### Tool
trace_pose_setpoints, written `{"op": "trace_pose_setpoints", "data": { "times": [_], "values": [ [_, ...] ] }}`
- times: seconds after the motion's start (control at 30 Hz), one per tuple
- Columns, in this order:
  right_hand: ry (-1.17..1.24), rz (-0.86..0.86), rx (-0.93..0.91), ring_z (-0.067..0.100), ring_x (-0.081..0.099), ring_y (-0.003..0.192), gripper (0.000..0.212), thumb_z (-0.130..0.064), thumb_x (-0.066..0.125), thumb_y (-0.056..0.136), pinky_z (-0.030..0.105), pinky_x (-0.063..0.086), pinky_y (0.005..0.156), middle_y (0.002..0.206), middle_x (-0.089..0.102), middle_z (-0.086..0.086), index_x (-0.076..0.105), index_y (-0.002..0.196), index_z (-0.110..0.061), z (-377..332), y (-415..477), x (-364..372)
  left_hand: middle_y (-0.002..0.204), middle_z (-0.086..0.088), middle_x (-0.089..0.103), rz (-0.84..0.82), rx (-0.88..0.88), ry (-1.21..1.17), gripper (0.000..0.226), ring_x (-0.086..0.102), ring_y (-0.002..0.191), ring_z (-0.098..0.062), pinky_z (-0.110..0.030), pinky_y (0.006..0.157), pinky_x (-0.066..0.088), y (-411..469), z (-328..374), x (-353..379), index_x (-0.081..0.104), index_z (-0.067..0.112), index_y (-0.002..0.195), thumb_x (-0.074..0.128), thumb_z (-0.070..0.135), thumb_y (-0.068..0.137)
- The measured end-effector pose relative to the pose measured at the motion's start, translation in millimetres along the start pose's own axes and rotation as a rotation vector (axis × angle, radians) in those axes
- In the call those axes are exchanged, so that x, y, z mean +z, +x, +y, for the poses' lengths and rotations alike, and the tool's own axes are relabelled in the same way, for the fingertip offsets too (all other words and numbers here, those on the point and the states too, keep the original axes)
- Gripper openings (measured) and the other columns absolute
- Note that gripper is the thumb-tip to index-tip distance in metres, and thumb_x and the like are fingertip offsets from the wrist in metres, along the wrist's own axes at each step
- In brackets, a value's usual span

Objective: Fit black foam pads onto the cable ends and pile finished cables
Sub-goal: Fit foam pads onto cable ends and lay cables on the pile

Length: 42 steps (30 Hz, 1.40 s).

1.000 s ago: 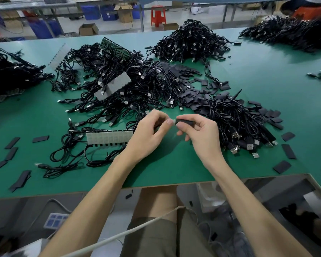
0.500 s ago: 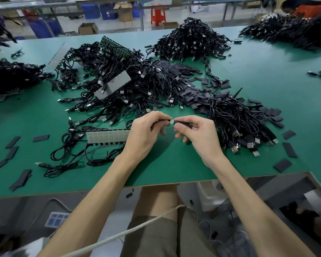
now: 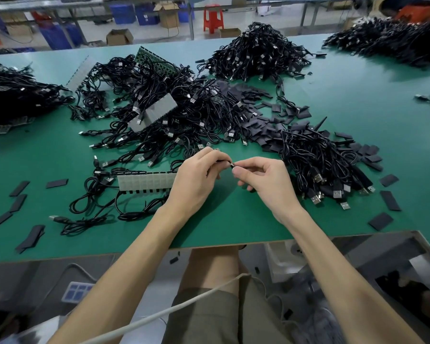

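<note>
My left hand point(image 3: 196, 180) pinches a thin black cable end point(image 3: 230, 164) between thumb and fingers, just above the green table point(image 3: 233, 219). My right hand point(image 3: 266, 182) meets it fingertip to fingertip and pinches a small black foam pad, almost hidden under its fingers. A tangle of black USB cables point(image 3: 164, 120) lies behind my left hand. Another cable pile point(image 3: 318, 165) sits right of my right hand. Loose black foam pads point(image 3: 263, 127) are spread between the piles.
A pale ribbed strip point(image 3: 144, 182) lies left of my left hand, another point(image 3: 154, 112) on the tangle. Big cable heaps sit at the back point(image 3: 258, 53), far left point(image 3: 13, 93) and far right point(image 3: 392, 40). Stray pads point(image 3: 30, 238) lie near the front edge.
The black pad, plainly visible in my right fingers a second ago, is now mostly covered as both hands' fingertips have closed together on the cable end. The hands stayed in place.
</note>
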State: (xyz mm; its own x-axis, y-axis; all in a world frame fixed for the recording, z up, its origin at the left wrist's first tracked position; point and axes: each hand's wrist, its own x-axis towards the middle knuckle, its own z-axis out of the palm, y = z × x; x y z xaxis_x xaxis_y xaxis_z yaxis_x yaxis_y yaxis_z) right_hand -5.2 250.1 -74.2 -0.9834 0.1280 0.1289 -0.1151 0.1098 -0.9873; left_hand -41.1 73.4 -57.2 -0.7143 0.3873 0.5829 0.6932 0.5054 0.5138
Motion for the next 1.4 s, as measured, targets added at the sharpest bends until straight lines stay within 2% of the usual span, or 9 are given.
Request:
{"op": "trace_pose_setpoints", "data": {
  "times": [0.2,0.4,0.6,0.77,1.1,1.3,1.4],
  "values": [
    [0.007,-0.037,0.009,0.010,0.066,0.065,0.007,-0.022,0.079,0.089,0.021,0.049,0.060,0.080,0.077,0.003,0.078,0.094,-0.017,-1.1,-0.8,-0.4,0.097,0.008,0.060,-0.020,0.018,-0.034,0.010,0.060,0.067,-0.013,-0.034,0.068,0.052,-1.8,0.3,-0.7,0.065,0.013,0.109,0.060,0.011,0.101],
    [0.024,-0.039,0.027,0.011,0.067,0.067,0.009,-0.019,0.080,0.088,0.020,0.049,0.061,0.081,0.077,0.006,0.077,0.095,-0.016,-1.0,0.1,0.8,0.091,0.006,0.056,-0.030,0.036,-0.055,0.007,0.057,0.065,-0.013,-0.034,0.066,0.049,-1.4,2.1,-2.2,0.066,0.011,0.101,0.060,0.009,0.100],
    [0.023,-0.024,0.014,0.010,0.068,0.067,0.013,-0.020,0.081,0.087,0.020,0.050,0.060,0.081,0.077,0.002,0.078,0.099,-0.015,0.5,-0.9,0.8,0.085,-0.007,0.064,-0.005,-0.001,-0.131,0.010,0.065,0.067,-0.020,-0.041,0.067,0.052,-1.2,2.6,-4.6,0.074,0.005,0.097,0.065,0.001,0.095],
    [0.045,0.006,-0.003,0.010,0.070,0.068,0.011,-0.020,0.082,0.086,0.019,0.049,0.059,0.079,0.077,-0.002,0.078,0.095,-0.021,1.1,-0.7,1.0,0.094,-0.005,0.067,0.001,0.006,-0.173,0.009,0.067,0.069,-0.017,-0.032,0.070,0.053,0.4,1.5,-6.7,0.073,0.004,0.101,0.065,0.002,0.096],
    [-0.026,0.005,-0.017,0.009,0.069,0.067,0.014,-0.016,0.084,0.084,0.023,0.052,0.061,0.074,0.076,-0.001,0.079,0.096,-0.014,1.8,-1.6,1.1,0.080,0.001,0.063,-0.048,-0.028,-0.145,0.009,0.064,0.069,-0.017,-0.036,0.070,0.052,0.7,-0.2,-3.2,0.070,0.010,0.093,0.068,0.002,0.092],
    [-0.004,0.024,-0.038,0.012,0.070,0.069,0.013,-0.018,0.084,0.083,0.026,0.053,0.061,0.077,0.077,-0.001,0.078,0.094,-0.022,0.9,-2.4,1.2,0.081,0.000,0.068,-0.042,-0.083,-0.224,0.007,0.067,0.068,-0.019,-0.034,0.071,0.055,0.4,1.5,-4.0,0.070,0.009,0.096,0.069,0.003,0.093],
    [0.004,0.045,-0.047,0.013,0.070,0.070,0.014,-0.018,0.084,0.083,0.027,0.053,0.060,0.077,0.077,-0.002,0.078,0.092,-0.027,0.6,-2.6,2.1,0.085,0.003,0.067,-0.052,-0.076,-0.211,0.008,0.067,0.072,-0.019,-0.026,0.070,0.052,0.8,1.0,-4.2,0.069,0.010,0.099,0.069,0.004,0.094]
  ]
}}
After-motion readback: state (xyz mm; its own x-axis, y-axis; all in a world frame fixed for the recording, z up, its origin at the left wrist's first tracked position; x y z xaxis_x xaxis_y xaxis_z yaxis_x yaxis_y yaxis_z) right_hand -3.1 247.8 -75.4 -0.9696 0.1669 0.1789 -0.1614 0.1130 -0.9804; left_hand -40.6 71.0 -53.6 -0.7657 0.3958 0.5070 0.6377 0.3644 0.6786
